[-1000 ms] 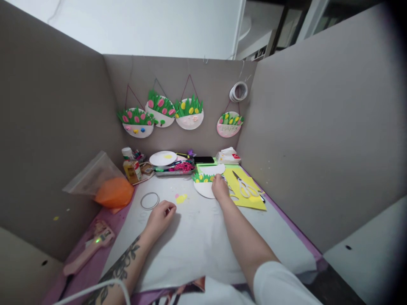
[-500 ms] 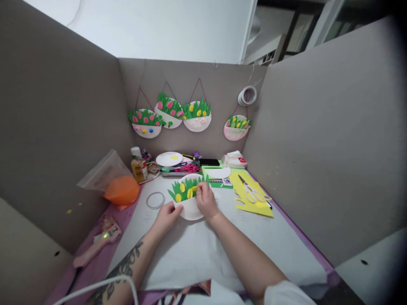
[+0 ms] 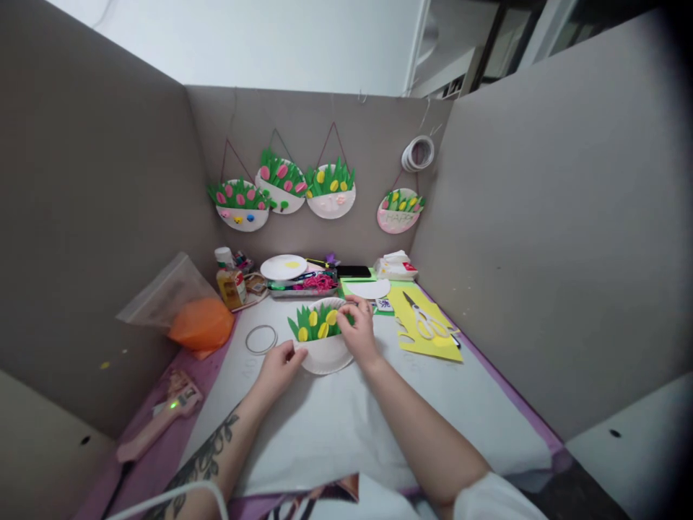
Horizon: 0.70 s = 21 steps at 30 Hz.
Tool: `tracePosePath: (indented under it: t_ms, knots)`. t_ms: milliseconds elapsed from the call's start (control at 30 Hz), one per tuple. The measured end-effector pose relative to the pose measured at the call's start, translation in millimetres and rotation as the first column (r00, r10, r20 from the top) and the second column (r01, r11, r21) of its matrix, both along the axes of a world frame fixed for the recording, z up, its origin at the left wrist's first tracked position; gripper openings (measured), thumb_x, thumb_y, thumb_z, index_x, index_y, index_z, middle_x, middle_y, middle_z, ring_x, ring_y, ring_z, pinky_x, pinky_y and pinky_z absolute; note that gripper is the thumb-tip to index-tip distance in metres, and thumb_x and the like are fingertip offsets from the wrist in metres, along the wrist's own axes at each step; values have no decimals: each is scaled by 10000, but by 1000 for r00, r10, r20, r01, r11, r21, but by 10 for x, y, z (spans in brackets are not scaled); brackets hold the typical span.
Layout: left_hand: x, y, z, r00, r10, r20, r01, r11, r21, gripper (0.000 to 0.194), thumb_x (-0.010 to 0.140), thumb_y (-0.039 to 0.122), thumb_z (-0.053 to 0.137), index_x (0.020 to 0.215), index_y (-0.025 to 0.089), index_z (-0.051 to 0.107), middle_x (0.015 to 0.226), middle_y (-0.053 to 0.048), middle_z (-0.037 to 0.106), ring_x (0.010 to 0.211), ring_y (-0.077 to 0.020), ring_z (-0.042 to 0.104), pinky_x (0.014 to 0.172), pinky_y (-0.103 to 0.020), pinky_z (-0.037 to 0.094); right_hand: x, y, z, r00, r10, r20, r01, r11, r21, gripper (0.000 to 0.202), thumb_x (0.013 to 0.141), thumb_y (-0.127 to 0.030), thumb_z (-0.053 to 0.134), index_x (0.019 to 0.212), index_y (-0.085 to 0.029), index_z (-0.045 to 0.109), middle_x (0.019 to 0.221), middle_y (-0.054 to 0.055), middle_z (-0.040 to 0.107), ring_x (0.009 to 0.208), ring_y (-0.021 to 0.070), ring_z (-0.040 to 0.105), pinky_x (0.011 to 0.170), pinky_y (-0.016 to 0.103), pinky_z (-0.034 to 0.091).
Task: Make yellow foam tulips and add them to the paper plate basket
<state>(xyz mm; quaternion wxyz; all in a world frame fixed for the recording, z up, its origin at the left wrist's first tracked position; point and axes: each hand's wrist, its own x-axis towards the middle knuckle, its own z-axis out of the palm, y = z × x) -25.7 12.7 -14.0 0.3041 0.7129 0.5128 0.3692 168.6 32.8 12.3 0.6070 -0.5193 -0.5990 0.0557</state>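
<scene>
On the white-covered table sits a paper plate craft [image 3: 326,355], with a white half-plate pocket, green paper leaves [image 3: 298,325] and several yellow paper flowers [image 3: 323,330]. My left hand [image 3: 281,367] pinches the pocket's left edge between thumb and fingers. At the upper right edge of the plate is my right hand [image 3: 357,328], its thumb and forefinger bent together by the green leaves. Its fingertips cover the rightmost leaves, and what they hold, if anything, is hidden.
Scissors [image 3: 425,318] lie on yellow paper [image 3: 433,348] at the right. A metal ring [image 3: 260,339], orange bag [image 3: 200,323], glue gun [image 3: 157,426] and bottle [image 3: 232,287] are at the left. Behind stands a supply tray [image 3: 303,292]; plate crafts [image 3: 331,205] hang on the partition.
My right hand has moved up and right from a yellow flower to the plate's upper right edge, uncovering that flower. My left hand keeps its hold. The whole view has shifted slightly.
</scene>
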Motion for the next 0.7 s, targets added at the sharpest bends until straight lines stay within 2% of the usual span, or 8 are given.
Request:
tracePosePath:
  t_ms: [67,200,500,700]
  knots:
    - [3,-10,15,1000,-3,-1,3,1000,4,308,764,431,481,593,174,471,561,34,433,565,-129,403,528,-225,285,1,-7,4,999,-31,26,31,1000,-5,96,719,-202,551,631,-205,590,1120,62,521,1122,237,389,983,401,278]
    - [1,-20,35,1000,1,3,-1,1000,-2,309,767,430,474,585,181,447,558,40,406,560,-127,391,530,-227,285,52,25,-25,998,-50,24,50,998,-36,110,726,-206,541,628,-206,592,1221,51,488,1206,248,306,1029,425,220]
    - [-2,-27,51,1000,14,-17,-14,1000,13,315,764,431,472,571,187,423,546,42,404,554,-129,395,521,-229,279,88,80,-66,999,-43,18,45,990,-136,114,714,-223,546,615,-203,599,1284,42,455,1268,263,219,1046,440,181]
    - [11,-62,112,1000,-16,-11,17,1000,7,325,774,436,459,568,192,401,551,40,385,566,-133,391,533,-235,279,56,83,-84,997,-79,24,82,990,-116,102,708,-215,552,618,-200,598,1278,49,456,1264,270,216,1040,455,183]
